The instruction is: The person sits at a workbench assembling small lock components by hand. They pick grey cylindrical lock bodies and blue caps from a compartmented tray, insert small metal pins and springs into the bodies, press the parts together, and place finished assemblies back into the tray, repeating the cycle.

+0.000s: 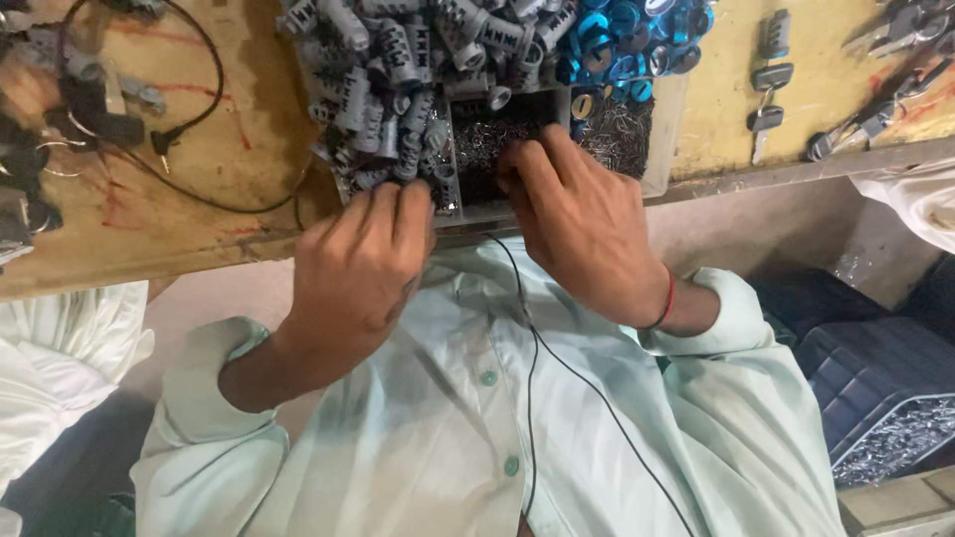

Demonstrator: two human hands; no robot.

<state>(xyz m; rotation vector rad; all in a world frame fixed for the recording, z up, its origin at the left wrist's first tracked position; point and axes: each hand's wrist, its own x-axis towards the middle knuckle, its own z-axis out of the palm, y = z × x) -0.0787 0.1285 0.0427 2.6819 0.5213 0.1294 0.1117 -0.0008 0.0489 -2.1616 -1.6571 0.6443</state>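
Head view, looking straight down.

Left hand (363, 264) at the near edge of a split tray (665, 139), fingers curled down tight over the tray's edge, right beside a heap of grey ribbed tubes (383, 80). Fingertips hidden, so cannot tell if anything sits in that grip.

Right hand (582, 224) just beside it, reaching into the middle box of the tray. Fingers bent and pinched together down in a pile of tiny dark metal bits (487, 139). Too small to tell if a bit is caught in the pinch. Red thread band (667, 298) around that wrist.

More tiny metal bits (617, 134) in the next box to the side. Shiny blue round caps (632, 40) piled at the far end of the tray, touching the grey tubes.

Tray resting on a worn wooden table (199, 179) with red marks on it. Black wire with a plug (164, 139) lying on the wood, well apart from the hands. Some keys with dark heads (768, 99) on the yellow part of the table.

Pale green shirt (477, 418) with buttons below the hands, thin black cord (537, 368) running down it. Dark crate (875, 368) low at one side, with a bin of small silver parts (895, 438) by it.
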